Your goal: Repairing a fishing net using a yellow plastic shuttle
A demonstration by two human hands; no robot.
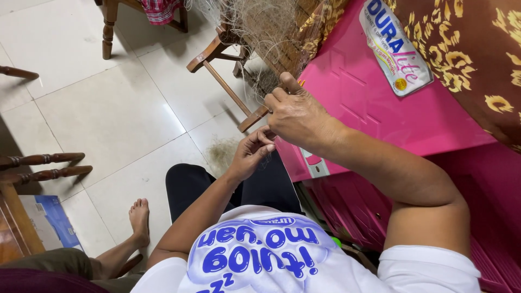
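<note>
- Overhead, the right hand (pixel 296 114) was raised with thumb and fingers pinched together on fine, pale net (pixel 266 32) — a thin, wispy mesh draped over a wooden chair (pixel 217 54).
- The left hand (pixel 251 153) sat just below, fingers curled inward; what they gripped I could not tell.
- Beside both hands stood a glossy pink plastic cabinet (pixel 369 103) with moulded panels.
- On its top lay a long white packet (pixel 393 46) — blue and pink lettering, a small yellow circle.
- The floor tiles (pixel 108 108) were smooth and pale.

White tee, dark trousers, bare arms.
T-shirt (pixel 260 260) short-sleeved with rounded blue lettering on front; trousers (pixel 190 184) black.
</note>
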